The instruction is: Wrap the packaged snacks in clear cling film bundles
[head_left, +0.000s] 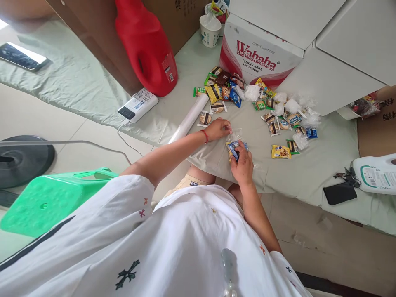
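Note:
My right hand is closed on a clear plastic bag with blue-wrapped snacks in it, held near the front edge of the pale green sheet. My left hand, with a red string at the wrist, pinches the top of that same bag. Just beyond my left hand lie a roll of clear bags and two wrapped cookies. Several more small snack packets are heaped further back.
A second spread of packets and filled little bags lies to the right. A Wahaha carton, red jug, paper cup, white device, black wallet with keys, white jug, phone, green stool.

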`<state>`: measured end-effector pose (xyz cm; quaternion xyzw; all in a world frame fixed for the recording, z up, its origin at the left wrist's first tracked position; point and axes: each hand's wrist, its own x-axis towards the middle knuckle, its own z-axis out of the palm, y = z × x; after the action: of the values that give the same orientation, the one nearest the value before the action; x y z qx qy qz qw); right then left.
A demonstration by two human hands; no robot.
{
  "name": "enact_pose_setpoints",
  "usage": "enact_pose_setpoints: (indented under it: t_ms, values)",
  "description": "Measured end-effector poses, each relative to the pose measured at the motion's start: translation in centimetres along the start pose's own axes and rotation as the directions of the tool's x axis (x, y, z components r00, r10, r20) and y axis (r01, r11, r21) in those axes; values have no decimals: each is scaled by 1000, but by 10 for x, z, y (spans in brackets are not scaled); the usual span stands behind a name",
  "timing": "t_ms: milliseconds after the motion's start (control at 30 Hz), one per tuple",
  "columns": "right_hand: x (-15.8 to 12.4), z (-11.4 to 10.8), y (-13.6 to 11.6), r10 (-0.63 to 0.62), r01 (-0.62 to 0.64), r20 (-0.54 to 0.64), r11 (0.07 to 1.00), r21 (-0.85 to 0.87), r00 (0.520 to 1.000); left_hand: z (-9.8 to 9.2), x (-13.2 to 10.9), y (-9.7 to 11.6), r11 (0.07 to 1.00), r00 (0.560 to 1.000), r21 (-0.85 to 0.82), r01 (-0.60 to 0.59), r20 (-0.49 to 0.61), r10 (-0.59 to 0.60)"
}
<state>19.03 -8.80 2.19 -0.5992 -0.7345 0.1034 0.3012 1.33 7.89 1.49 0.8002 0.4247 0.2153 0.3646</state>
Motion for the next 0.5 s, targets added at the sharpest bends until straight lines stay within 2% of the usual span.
enact_pose_setpoints:
  t_ms: [133, 267, 400, 500]
  values:
    - [2, -2, -2, -32, 34, 42, 998, -55, 999, 2, 19, 14, 959, 992, 264, 108, 38, -122]
    - [6, -6, -4, -42, 51, 100, 995, -89, 994, -2, 24, 26, 894, 975, 403, 196, 20, -222]
    - [7, -5, -5, -39, 49, 98, 994, -96, 994, -12, 29, 31, 852, 924, 416, 319, 64, -377]
    - [5, -4, -5, -54, 62, 87, 994, -92, 995, -17, 37, 31, 886, 902, 311, 344, 153, -404]
